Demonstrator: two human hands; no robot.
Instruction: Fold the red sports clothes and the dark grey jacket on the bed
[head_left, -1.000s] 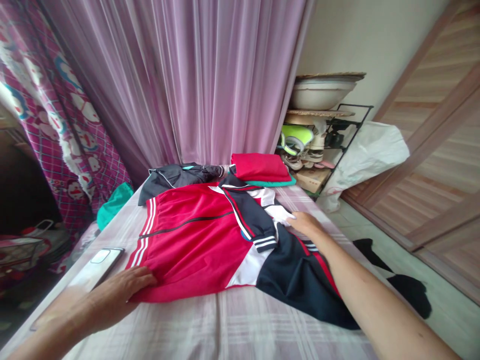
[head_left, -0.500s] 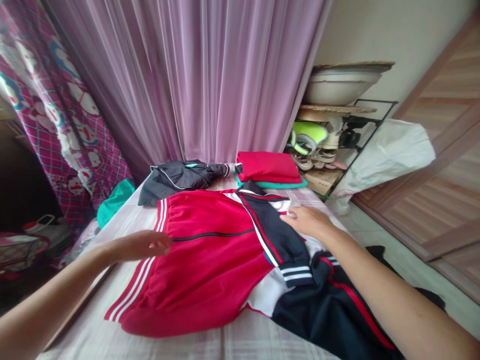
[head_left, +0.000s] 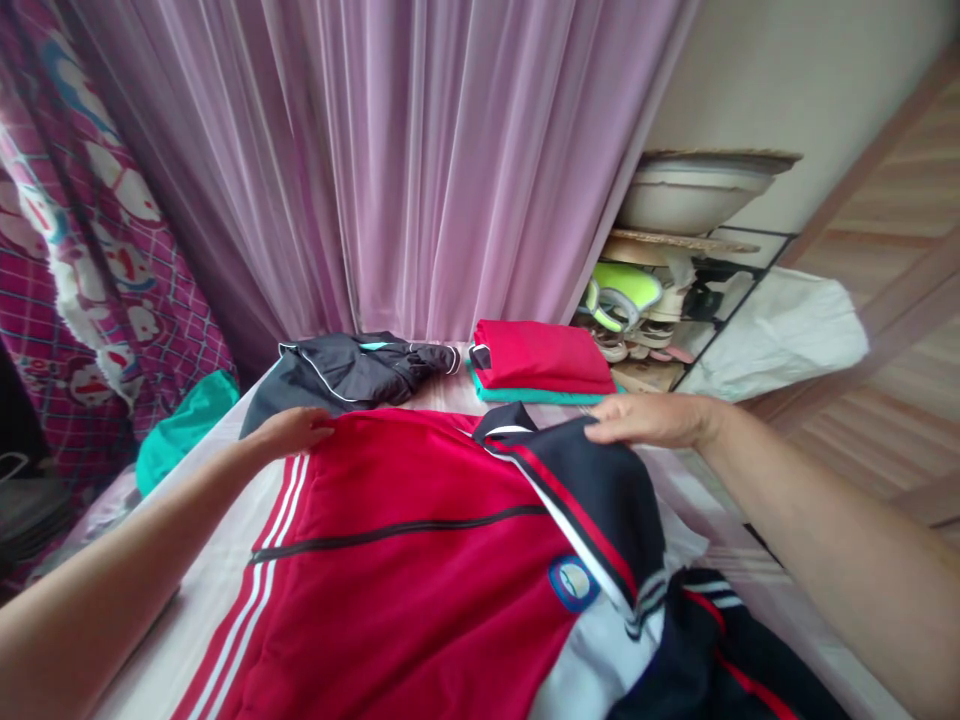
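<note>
- The red jacket (head_left: 397, 610) is lying spread out on the bed sheet (head_left: 176, 652), low in your view; we are using its middle as the clock's middle.
- Your left arm (head_left: 127, 565) is slanting in from 9 o'clock, and your left hand (head_left: 294, 431) is staying low over the cloth between 10 and 11.
- Its thumb and fingers are pinching the jacket's far edge, close to the end with white stripes.
- Your right arm (head_left: 817, 530) is slanting in from 3 o'clock, and your right hand (head_left: 660, 418) is pointing left, at 2.
- Its thumb and fingers are pressing together on the dark sleeve (head_left: 600, 500), and the cloth is sloping down from them.
- A round blue badge (head_left: 574, 583) is showing at 3 o'clock; its white middle is looking too blurry to read.
- Dark clothes (head_left: 352, 372) are lying at 11, and a folded red cloth (head_left: 544, 357) is sitting on a teal one (head_left: 525, 396) at 1.
</note>
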